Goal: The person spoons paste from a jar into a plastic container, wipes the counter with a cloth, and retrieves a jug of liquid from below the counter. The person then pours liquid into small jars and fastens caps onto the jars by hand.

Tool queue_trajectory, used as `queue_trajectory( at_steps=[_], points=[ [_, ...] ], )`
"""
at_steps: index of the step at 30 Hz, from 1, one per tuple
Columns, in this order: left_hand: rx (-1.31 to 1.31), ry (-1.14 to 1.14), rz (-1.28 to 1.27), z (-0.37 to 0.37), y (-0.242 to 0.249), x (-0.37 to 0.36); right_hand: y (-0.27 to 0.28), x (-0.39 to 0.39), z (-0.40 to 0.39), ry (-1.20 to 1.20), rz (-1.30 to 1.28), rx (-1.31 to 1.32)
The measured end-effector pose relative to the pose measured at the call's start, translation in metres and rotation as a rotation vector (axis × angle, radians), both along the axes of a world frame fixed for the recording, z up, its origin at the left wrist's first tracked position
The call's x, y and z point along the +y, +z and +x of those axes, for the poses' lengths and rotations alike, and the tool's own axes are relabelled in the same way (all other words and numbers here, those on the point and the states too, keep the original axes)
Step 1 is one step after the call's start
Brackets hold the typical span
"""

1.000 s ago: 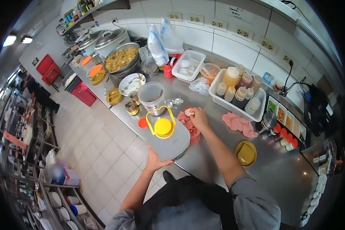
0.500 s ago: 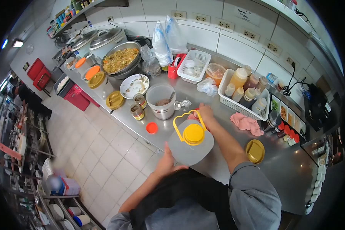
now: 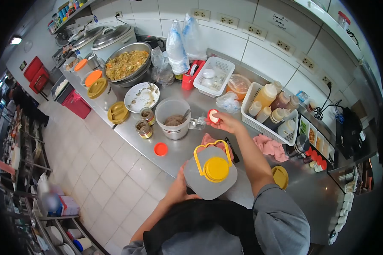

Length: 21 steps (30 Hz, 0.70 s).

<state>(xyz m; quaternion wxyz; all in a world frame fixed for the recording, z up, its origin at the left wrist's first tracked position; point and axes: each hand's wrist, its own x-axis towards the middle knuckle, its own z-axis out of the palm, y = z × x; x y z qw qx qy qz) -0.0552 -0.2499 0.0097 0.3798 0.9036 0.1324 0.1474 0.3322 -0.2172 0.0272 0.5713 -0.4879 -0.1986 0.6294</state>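
Observation:
My left hand (image 3: 179,187) grips the side of a translucent plastic jug (image 3: 210,189) with a yellow cap and handle (image 3: 217,169), close to my body at the counter's edge. In my right hand (image 3: 227,123) is a red jar lid (image 3: 213,116), its pale inner face showing, pinched between thumb and fingers. Just left of that lid is a clear-handled pitcher (image 3: 168,111) holding brown paste and a spoon. Two small glass jars (image 3: 144,129) stand left of the pitcher, with another red lid (image 3: 161,149) lying nearby. Behind the jug are a pink cloth (image 3: 208,139) and a slim black object (image 3: 232,149).
A bowl of noodles (image 3: 127,64), a used white plate (image 3: 141,97) and gold lids (image 3: 118,112) fill the counter's left. To the right are a basket of sauce bottles (image 3: 268,97), a folded pink cloth (image 3: 271,145) and red-capped shakers (image 3: 320,166).
My right hand has risen from behind the jug and moved toward the pitcher, bringing the red lid into clear view. The jug sits lower in view, still in my left hand.

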Motion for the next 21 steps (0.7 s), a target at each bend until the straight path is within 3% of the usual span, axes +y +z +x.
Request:
queue_trajectory(
  at_steps=[1, 4, 7, 10, 12, 15, 17, 18, 21],
  points=[
    [0.024, -0.010, 0.039, -0.001, 0.000, 0.002, 0.003, 0.003, 0.000, 0.018, 0.019, 0.045],
    [0.028, -0.027, 0.047, -0.001, -0.011, 0.001, 0.016, 0.011, -0.018, -0.079, 0.032, -0.236],
    [0.022, -0.011, -0.030, 0.001, -0.015, 0.003, 0.019, 0.019, -0.037, -0.230, 0.171, -1.475],
    [0.050, 0.033, -0.148, -0.003, -0.009, -0.003, -0.020, 0.018, -0.046, -0.039, 0.103, -1.557],
    [0.055, 0.128, -0.262, 0.002, 0.012, -0.010, -0.008, 0.029, -0.050, -0.231, 0.244, -1.551],
    [-0.126, 0.106, -0.166, 0.010, -0.004, -0.007, 0.037, 0.028, -0.074, -0.528, 0.472, -1.501],
    [-0.115, 0.104, -0.110, 0.009, -0.005, -0.016, -0.011, 0.021, -0.053, -0.113, 0.301, -1.517],
    [-0.067, 0.120, -0.060, 0.010, 0.004, -0.016, -0.008, 0.025, -0.052, 0.084, 0.230, -1.514],
    [-0.032, 0.160, -0.076, 0.026, 0.008, -0.006, 0.019, 0.036, -0.052, -0.183, 0.473, -1.464]
  ],
)
